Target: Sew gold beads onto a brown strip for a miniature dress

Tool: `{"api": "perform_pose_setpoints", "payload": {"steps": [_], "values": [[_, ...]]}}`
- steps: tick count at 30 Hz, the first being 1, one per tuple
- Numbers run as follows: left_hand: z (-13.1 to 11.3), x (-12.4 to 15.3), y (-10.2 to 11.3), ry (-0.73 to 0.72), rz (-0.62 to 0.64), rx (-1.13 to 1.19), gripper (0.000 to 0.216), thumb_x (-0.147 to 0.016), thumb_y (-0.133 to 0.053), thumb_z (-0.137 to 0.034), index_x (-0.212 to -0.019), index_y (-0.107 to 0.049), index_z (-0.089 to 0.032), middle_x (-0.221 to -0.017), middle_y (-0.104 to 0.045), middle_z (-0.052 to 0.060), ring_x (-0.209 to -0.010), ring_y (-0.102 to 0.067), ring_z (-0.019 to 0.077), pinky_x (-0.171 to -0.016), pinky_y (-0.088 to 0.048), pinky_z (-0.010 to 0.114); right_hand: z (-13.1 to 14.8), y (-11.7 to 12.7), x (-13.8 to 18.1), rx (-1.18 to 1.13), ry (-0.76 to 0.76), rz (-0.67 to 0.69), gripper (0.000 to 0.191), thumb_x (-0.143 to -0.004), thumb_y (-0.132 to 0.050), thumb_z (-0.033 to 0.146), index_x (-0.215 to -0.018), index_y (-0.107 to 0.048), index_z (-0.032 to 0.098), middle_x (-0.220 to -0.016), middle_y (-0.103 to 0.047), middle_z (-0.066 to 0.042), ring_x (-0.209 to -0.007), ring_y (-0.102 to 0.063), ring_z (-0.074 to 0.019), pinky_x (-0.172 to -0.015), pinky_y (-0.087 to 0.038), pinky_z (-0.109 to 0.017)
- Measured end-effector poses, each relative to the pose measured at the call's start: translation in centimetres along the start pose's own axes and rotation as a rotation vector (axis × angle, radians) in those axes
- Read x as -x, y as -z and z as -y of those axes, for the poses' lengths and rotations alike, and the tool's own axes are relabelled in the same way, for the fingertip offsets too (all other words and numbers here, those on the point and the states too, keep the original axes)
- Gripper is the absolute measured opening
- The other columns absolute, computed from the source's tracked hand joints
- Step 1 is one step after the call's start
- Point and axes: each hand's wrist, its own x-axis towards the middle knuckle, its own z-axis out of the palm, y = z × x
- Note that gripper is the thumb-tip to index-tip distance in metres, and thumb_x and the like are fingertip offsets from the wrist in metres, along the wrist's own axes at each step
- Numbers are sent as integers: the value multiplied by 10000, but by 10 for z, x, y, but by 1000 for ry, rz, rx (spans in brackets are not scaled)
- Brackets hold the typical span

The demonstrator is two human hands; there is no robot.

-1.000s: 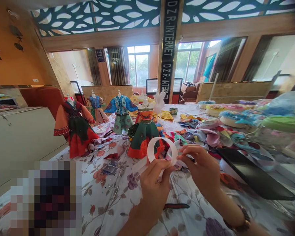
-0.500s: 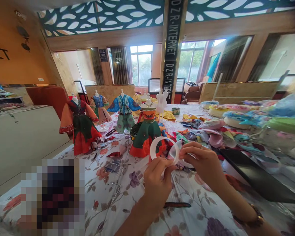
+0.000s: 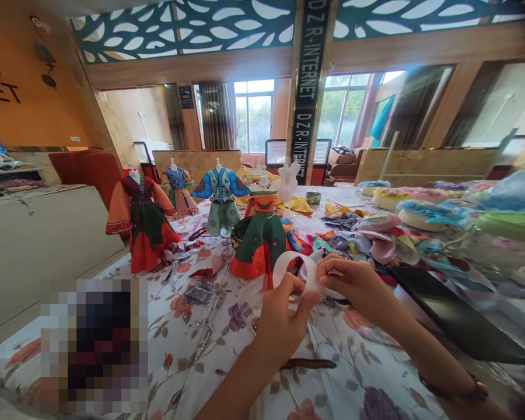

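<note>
My left hand and my right hand meet above the floral tablecloth. Both pinch a white strip that curls into a loop between them. The left thumb and fingers close on the loop's lower left. The right fingers close on its right end. Just behind the loop stands a small mannequin in a green and orange dress.
More dressed mannequins stand behind: a red and dark green one, a blue one and a bare white one. Fabric scraps pile at right, beside a black tray. A dark slim tool lies near my left wrist.
The white loop has become smaller and sits lower. My hands have drawn closer together, and the view has shifted a little.
</note>
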Motion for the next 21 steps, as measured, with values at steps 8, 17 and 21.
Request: {"api": "perform_pose_setpoints", "payload": {"steps": [8,17,21], "values": [[3,1,-5,113,156,26,213,-948,-403,-342,-815,-492,-200,-581,-553,-45,-495,-532,108,-466,-361,190,5,0,1,14,-13,26,113,-760,-627,232,-653,-649,206,-746,-572,-3,-728,-531,-159,-673,-417,-275],[2,0,-3,84,68,-102,286,-864,-480,-346,-629,-504,-184,-464,-381,-67,-418,-362,85,-433,-249,216,4,2,1,-71,-81,112,107,-742,-643,250,-654,-621,193,-709,-544,10,-662,-493,-136,-612,-402,-255],[-2,-1,-3,96,17,-100,291,-806,-506,-326,-555,-476,-182,-467,-289,-70,-421,-285,76,-418,-205,219,1,-1,3,-140,-145,149,213,-754,-648,370,-664,-580,190,-649,-525,22,-610,-465,-127,-576,-378,-255]]}}
